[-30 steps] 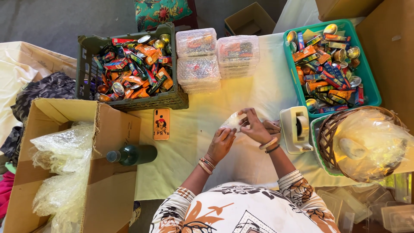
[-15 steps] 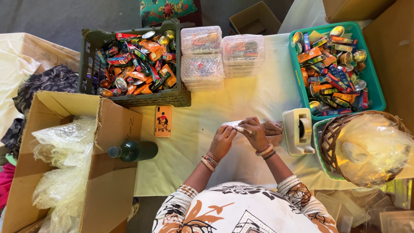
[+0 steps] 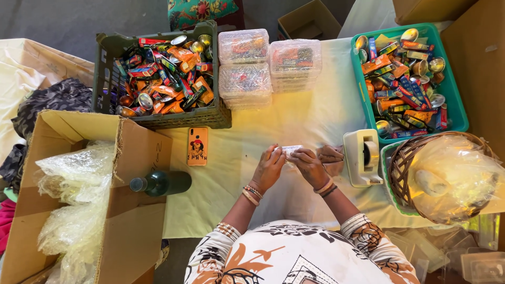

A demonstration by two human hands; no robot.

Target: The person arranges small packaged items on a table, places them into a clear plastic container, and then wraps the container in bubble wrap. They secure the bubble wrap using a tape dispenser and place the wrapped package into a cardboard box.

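From my end, going left to right: the cardboard box (image 3: 79,210) full of crinkly clear plastic (image 3: 73,173) sits at the far left with a dark green bottle (image 3: 160,183) lying across its flap, and the grey crate (image 3: 158,118) of bright packets and an orange phone (image 3: 197,146) are just past it. None of that has moved.

What did change is in the middle. A second ago the small white wrapped packet (image 3: 289,151) looked loose and puffy, held a little above the pale tablecloth (image 3: 294,110). Now it's flatter and lower, pretty much resting on the cloth in front of the stacked clear containers (image 3: 265,66). The left hand (image 3: 269,168) has its fingers curled over the packet's left end, pinching it, and the right hand (image 3: 309,165) pinches the right end, thumb and fingertips close together. To me that reads like the wrap is being folded or pressed shut, but I can't see the seam.

Further right, the white tape dispenser (image 3: 362,158) is just beside the right hand, then the teal tub (image 3: 450,100) and wicker basket (image 3: 405,173).
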